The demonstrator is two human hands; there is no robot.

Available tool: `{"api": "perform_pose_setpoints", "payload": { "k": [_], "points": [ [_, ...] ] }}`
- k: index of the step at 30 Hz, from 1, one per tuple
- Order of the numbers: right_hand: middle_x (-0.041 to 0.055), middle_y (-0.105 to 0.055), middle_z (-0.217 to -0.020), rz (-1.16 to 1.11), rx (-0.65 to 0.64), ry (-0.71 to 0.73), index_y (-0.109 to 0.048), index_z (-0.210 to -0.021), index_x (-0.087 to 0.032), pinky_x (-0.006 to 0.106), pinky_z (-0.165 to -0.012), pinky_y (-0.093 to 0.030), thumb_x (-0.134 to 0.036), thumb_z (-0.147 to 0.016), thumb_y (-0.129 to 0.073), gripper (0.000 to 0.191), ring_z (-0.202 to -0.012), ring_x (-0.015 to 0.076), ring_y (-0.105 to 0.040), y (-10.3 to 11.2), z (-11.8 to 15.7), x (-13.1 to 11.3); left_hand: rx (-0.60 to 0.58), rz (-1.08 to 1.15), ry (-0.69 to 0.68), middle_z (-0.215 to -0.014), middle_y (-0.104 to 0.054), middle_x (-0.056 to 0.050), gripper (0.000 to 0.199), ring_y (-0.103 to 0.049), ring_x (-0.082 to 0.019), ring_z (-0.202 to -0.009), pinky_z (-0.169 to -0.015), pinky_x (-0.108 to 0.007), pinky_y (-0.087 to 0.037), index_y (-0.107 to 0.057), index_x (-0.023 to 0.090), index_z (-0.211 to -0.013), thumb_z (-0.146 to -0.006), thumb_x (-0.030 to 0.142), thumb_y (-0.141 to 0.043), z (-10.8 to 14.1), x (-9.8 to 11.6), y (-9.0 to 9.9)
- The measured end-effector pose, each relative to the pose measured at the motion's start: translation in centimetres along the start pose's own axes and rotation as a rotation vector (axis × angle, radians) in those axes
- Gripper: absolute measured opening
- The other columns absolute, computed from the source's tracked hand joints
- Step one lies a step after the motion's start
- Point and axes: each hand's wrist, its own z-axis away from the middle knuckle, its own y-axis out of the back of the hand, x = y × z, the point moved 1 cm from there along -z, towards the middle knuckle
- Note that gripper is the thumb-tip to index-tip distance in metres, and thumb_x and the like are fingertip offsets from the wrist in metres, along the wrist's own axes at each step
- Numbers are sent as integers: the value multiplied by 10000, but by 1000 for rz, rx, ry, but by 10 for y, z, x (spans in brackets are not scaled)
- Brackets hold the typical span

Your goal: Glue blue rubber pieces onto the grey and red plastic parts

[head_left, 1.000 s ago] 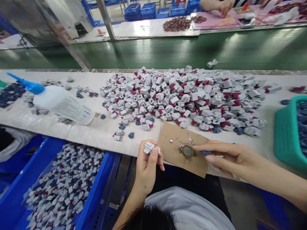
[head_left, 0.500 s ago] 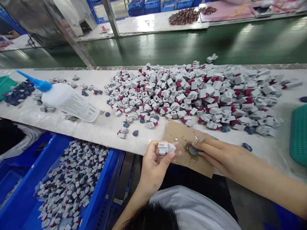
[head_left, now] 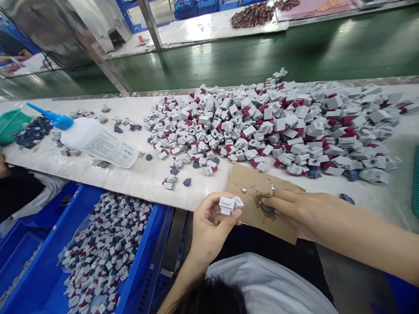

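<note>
My left hand (head_left: 212, 224) pinches a light grey plastic part (head_left: 231, 204) between thumb and fingers, just above the table's front edge. My right hand (head_left: 294, 209) reaches onto a piece of brown cardboard (head_left: 244, 183), its fingers closed on a small dark blue-grey piece (head_left: 267, 207). That piece touches a wet brown patch on the cardboard, with shiny drops around it. Behind both hands spreads a large heap of grey and maroon plastic parts (head_left: 248, 131). A few loose dark blue pieces (head_left: 187, 182) lie in front of the heap.
A white glue bottle (head_left: 98, 139) with a blue nozzle lies tilted at the left. A blue crate (head_left: 135, 253) full of similar parts stands below the table. Beyond the table runs a green conveyor belt (head_left: 212, 65). At the far left, part of another person (head_left: 19, 187) shows.
The dark piece under my right fingers has tipped and shifted slightly on the wet patch. The grey part in my left hand has turned a little. The whole view has swung slightly.
</note>
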Motion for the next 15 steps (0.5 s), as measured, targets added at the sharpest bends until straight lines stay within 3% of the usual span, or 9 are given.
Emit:
{"api": "perform_pose_setpoints", "payload": {
  "k": [4,7,15],
  "points": [
    [43,-688,-976,-94,130,18,-602,-1120,-234,246,-563,-507,-252,-964,-442,224,-772,170,-671,26,-12,-17,-31,-3,33,-808,-706,-35,173,-643,-119,-677,-533,-163,-574,-693,165,-882,-738,230,-765,2,3,-5],
    [12,-704,-937,-213,212,18,-602,-1083,-236,204,-595,-524,-265,-972,-463,180,-766,137,-676,38,-19,-33,-76,32,60,-808,-702,-19,165,-616,-92,-630,-533,-151,-571,-689,172,-873,-731,205,-765,4,4,-8],
    [19,-709,-865,-383,90,31,-679,-890,-227,227,-592,-525,-302,-972,-469,238,-708,148,-662,43,-29,-42,-136,3,71,-838,-707,-34,187,-617,-109,-635,-499,-165,-562,-697,176,-907,-741,235,-760,7,5,-10]
  ]
}}
